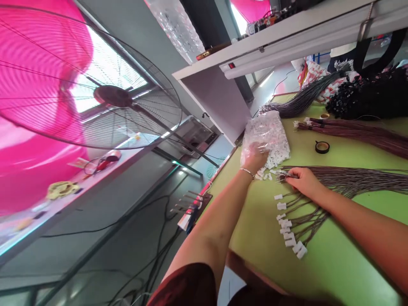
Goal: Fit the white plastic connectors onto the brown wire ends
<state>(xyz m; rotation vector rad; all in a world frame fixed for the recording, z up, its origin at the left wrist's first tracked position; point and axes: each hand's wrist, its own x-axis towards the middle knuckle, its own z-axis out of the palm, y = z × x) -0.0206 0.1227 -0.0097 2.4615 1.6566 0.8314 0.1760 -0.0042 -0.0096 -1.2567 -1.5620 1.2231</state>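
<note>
My left hand [256, 158] is at a clear plastic bag [264, 127] full of small white connector housings. Its fingers are partly covered by the plastic, so I cannot tell how they are bent. Some loose white housings [264, 175] have spilled at the bag's mouth. My right hand [304, 182] has its fingers closed on thin wires, close to their metal-tipped ends, beside a long bundle of brownish-grey wires [357, 180]. Below that hand, several wires fan out across the green table [261, 229], each ending in a white connector [290, 240].
A roll of black tape [322, 147] lies behind the wires. Further back are reddish-brown wire bundles [353, 131], dark grey wires [302, 97] and a black heap [369, 93]. A shelf with a lamp [270, 59] overhangs the table. On the left stands a large fan [111, 95].
</note>
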